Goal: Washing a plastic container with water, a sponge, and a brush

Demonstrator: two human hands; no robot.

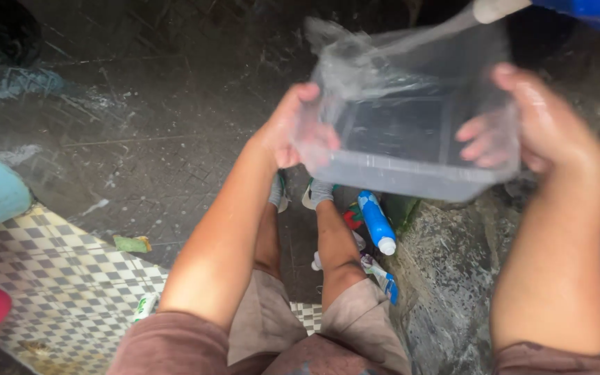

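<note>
Clear tub [411, 149] sits right between both hands, long axis running across: left hand [293, 128] and right hand [543, 121] each clamp an end.

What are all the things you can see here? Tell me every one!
clear plastic tub: one, see-through, held up between both hands
blue bottle: one, blue with white cap, lying on the ground below the tub
small tube: one, blue and white, on the ground by the knee
checkered mat: one, grey and white, lower left
wet ground: dark, upper left
left hand: one, gripping the tub's left side
right hand: one, gripping the tub's right side
</note>
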